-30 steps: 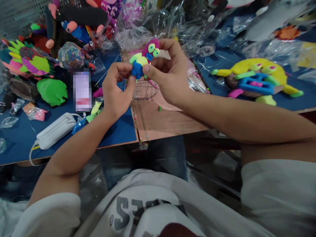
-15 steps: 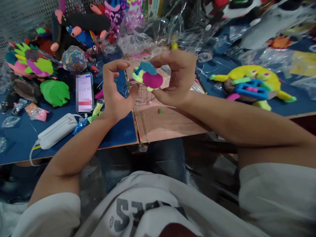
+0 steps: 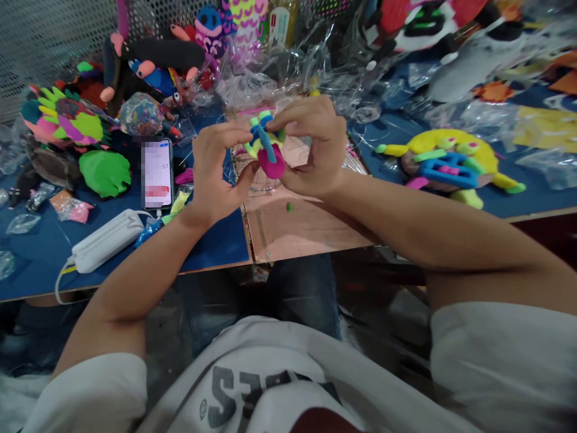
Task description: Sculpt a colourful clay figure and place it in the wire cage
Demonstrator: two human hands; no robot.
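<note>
A small clay figure (image 3: 269,157) in magenta, blue and pale green is held up above the middle of the table. My right hand (image 3: 315,144) grips its right side between curled fingers and thumb. On the other side, my left hand (image 3: 219,168) has its fingertips and thumb closed on the figure's edge. The figure's blue flap stands edge-on toward me. Beneath the hands is a thin wire mesh (image 3: 264,183), partly hidden by them. A tiny green clay bit (image 3: 290,207) lies on the pinkish board (image 3: 311,225).
On the left are a phone (image 3: 157,174), a white power bank (image 3: 108,239) and several clay models, including a green piece (image 3: 104,173). To the right lies a yellow clay figure (image 3: 451,159). Crumpled clear plastic (image 3: 252,84) spreads along the back.
My left fingers have closed in onto the clay figure from beside it. The figure has turned, its blue flap now edge-on and its magenta part lower. The view has shifted slightly.
</note>
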